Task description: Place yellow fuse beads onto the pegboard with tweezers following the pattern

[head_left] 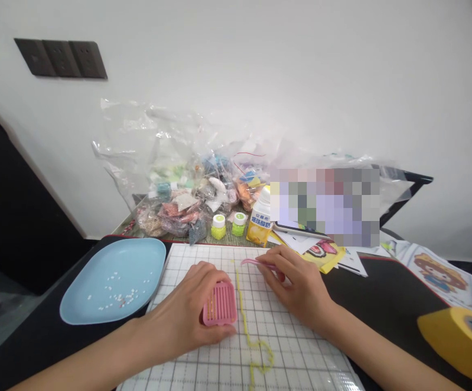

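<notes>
My left hand (183,317) grips a small pink ridged tray (219,305) and holds it down on the clear gridded pegboard (301,353). Pink tweezers (256,263) are pinched in my right hand (301,288), their tip pointing left at the top of a line of yellow beads (244,320). That yellow line runs down the board between my hands and curls into a loop near the front edge.
A light blue dish (97,271) with small white beads lies left of the board. Behind it are two green-filled jars (218,227), a yellow-and-white bottle (260,220), bagged beads (179,209) and paper patterns (325,255). A yellow tape roll (455,336) sits at right.
</notes>
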Tool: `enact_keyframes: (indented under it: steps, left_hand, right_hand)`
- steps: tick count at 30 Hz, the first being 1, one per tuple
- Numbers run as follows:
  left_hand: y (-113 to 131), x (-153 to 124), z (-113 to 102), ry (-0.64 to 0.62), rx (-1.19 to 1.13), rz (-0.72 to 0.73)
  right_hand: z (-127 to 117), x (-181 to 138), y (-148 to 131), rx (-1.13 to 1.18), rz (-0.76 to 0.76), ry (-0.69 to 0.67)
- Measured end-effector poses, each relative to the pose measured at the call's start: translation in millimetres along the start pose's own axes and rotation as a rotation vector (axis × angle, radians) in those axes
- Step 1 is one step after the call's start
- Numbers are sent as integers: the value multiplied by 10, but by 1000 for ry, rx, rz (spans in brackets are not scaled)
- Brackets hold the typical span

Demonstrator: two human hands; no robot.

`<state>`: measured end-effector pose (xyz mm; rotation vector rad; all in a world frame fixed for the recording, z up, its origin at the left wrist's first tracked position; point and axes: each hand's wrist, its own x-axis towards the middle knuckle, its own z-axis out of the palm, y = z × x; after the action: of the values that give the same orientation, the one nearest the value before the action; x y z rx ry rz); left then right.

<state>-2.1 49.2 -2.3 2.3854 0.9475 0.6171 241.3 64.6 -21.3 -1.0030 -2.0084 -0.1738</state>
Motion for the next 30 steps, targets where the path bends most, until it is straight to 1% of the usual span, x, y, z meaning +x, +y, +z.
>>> enact_keyframes:
  steps: [5,8,11,16,20,30]
  left_hand:
    - [-9,13,6,20,-9,-21]
    - [-5,20,10,15,-3,-8]
    - [-5,21,16,15,10,3]
    - [-14,30,28,18,17,27]
    - [-26,36,42,32,23,40]
    - [-33,34,49,41,14,50]
  right_hand:
    - [-16,2,-70,33,-2,28]
    - [-30,-6,-162,82,-22,17]
    - [-41,-21,-253,116,-68,-31]
    - [-29,-43,-347,145,-100,-156]
    - [9,-48,-375,127,-102,-196]
    - [31,-63,-362,128,-116,-213]
